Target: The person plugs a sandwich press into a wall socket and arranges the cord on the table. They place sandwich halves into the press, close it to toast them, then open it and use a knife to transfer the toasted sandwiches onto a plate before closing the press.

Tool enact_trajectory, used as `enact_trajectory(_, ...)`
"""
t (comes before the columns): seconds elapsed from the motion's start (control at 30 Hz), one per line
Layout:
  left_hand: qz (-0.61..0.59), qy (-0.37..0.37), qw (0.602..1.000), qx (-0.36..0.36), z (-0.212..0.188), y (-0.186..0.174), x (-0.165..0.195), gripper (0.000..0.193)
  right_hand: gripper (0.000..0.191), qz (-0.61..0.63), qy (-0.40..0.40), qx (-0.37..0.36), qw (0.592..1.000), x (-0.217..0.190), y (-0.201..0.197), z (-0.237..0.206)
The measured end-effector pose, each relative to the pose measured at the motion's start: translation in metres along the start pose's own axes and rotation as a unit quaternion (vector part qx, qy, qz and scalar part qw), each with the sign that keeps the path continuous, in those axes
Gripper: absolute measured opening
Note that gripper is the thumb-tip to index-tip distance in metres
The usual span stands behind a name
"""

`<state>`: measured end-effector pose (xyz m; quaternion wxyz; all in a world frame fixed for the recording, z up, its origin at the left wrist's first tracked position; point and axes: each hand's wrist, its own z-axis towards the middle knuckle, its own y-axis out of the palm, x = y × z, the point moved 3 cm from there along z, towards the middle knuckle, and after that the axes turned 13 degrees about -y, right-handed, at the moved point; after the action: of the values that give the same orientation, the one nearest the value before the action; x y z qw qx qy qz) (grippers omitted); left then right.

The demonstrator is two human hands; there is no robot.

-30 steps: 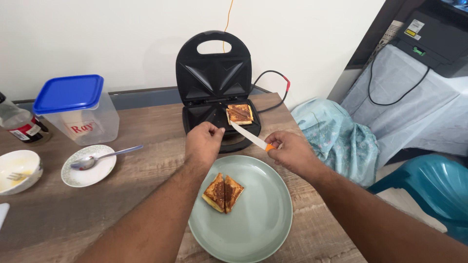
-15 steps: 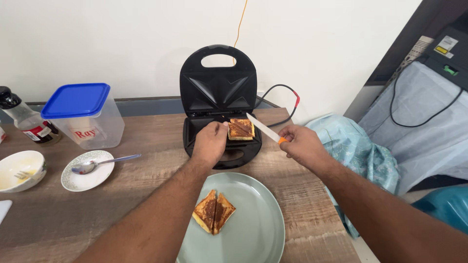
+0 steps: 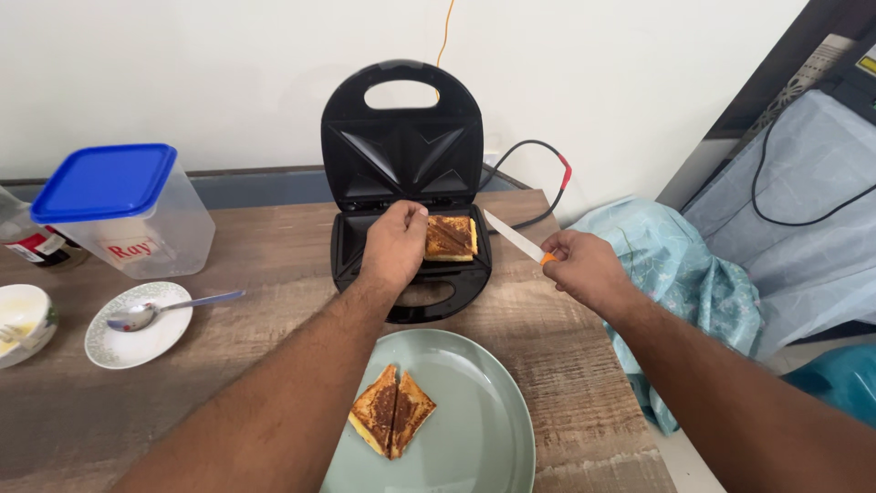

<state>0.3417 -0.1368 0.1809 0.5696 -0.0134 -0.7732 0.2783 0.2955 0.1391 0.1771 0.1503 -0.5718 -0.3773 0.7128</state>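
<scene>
A black sandwich maker [image 3: 401, 146] stands open at the back of the wooden table. One toasted sandwich [image 3: 450, 237] lies on the right side of its lower plate. My left hand [image 3: 394, 245] rests over the lower plate with its fingertips on the left edge of that sandwich. My right hand [image 3: 584, 267] holds a knife [image 3: 511, 236] with an orange handle, blade pointing toward the sandwich maker and a little apart from it. A green plate [image 3: 474, 429] near the table's front edge carries another toasted sandwich [image 3: 391, 411], cut into two triangles.
A clear container with a blue lid [image 3: 114, 205] stands at the back left, a bottle [image 3: 32, 242] beside it. A small saucer with a spoon [image 3: 137, 319] and a white bowl [image 3: 23, 319] lie at the left. Pale blue cloth [image 3: 675, 274] hangs off the table's right edge.
My left hand has moved forward onto the sandwich in the maker. The knife has drawn back to the right, away from the sandwich. The view has shifted closer to the maker.
</scene>
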Motion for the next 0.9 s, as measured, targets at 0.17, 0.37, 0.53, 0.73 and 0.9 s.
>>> enact_trajectory(0.17,0.012,-0.029,0.999,-0.017,0.011,0.011,-0.008,0.033,0.030,-0.012,0.019,-0.010,1.000,0.009,0.003,0.001)
enact_trajectory(0.37,0.018,0.036,0.999,-0.004,0.025,0.023,-0.017,0.031,0.030,0.001,0.014,-0.015,1.000,0.011,0.008,0.007)
enact_trajectory(0.53,0.006,0.028,0.999,-0.016,0.027,0.028,-0.022,0.032,0.029,-0.027,0.027,-0.027,0.999,0.010,0.009,0.007)
enact_trajectory(0.73,0.061,0.066,0.996,-0.008,0.028,0.032,-0.022,0.037,0.030,-0.048,0.020,-0.043,0.998,0.010,0.011,0.005)
enact_trajectory(0.9,0.120,0.091,0.989,-0.013,0.033,0.042,-0.020,0.042,0.032,-0.067,-0.006,-0.050,0.996,0.017,0.010,0.008)
